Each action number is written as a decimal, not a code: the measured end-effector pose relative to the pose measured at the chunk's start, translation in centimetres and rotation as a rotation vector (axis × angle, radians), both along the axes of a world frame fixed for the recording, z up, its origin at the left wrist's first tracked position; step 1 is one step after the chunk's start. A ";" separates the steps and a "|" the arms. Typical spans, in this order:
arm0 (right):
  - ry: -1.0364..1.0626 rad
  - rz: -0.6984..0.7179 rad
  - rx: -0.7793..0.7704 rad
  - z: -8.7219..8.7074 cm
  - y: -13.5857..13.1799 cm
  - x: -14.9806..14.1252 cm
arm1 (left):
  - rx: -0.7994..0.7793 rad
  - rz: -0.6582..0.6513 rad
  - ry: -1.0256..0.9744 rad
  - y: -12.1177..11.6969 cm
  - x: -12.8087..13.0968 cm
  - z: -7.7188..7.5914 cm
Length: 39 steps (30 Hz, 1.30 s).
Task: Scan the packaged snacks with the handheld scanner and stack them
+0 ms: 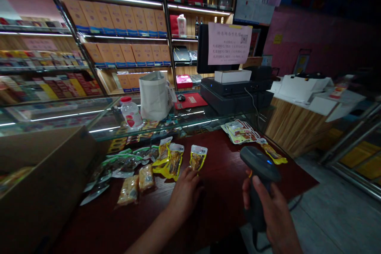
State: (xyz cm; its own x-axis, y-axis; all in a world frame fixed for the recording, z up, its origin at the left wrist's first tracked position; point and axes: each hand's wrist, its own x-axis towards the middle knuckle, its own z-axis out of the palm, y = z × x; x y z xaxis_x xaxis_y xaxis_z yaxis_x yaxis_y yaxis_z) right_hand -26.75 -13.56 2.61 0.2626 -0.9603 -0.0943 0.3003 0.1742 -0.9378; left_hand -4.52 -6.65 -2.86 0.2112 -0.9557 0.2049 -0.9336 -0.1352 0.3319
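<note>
My right hand [269, 202] is wrapped round the handle of a dark barcode scanner [259, 162], which has a small blue light on top. Over the red-brown counter [220, 178], the fingers of my left hand [188, 186] close on the lower end of a yellow-edged snack packet [197, 156]. Left of it lie more yellow packets [175, 160] and two clear-wrapped snack blocks [145, 177]. Green-edged clear pouches [125, 161] are heaped farther left. Beyond the scanner, another yellow packet [273, 152] lies beside a stack of flat packets [240, 131].
An open cardboard box [56, 182] stands at the left. Behind the counter, a glass showcase carries a bottle with a red cap [130, 113], a white bag [155, 97] and a monitor [203, 49]. The scanner's cable hangs near the counter's right edge.
</note>
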 end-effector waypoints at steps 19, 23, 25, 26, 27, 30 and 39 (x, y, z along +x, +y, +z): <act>0.174 0.125 -0.055 -1.1 0.2 3.0 | -0.062 0.320 0.406 -0.9 1.4 0.1; 0.191 0.124 -0.066 -1.3 0.5 4.0 | -0.129 0.244 0.848 0.7 0.4 0.2; 0.178 0.110 -0.065 -1.6 0.5 4.4 | -0.151 0.164 1.231 1.7 -0.3 0.0; 0.181 0.106 -0.069 -1.8 0.4 4.6 | -0.159 0.130 1.371 2.1 -0.7 -0.1; 0.194 0.104 -0.075 -2.0 0.2 4.8 | -0.160 0.105 1.448 2.6 -1.0 -0.3; 0.253 0.114 -0.095 -2.6 -0.1 4.9 | -0.126 0.088 1.519 3.9 -1.9 -0.4; 0.129 0.193 -0.126 -2.5 0.3 4.9 | 0.035 0.092 1.665 6.5 -2.6 2.8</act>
State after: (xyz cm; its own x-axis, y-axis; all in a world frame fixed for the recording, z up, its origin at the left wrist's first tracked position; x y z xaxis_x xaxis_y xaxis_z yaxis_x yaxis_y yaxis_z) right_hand -21.80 -13.22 0.10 0.4357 -0.8998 -0.0222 0.1490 0.0964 -0.9841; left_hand -7.15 -0.20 -0.02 0.2141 -0.9274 -0.3067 0.4250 -0.1942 0.8841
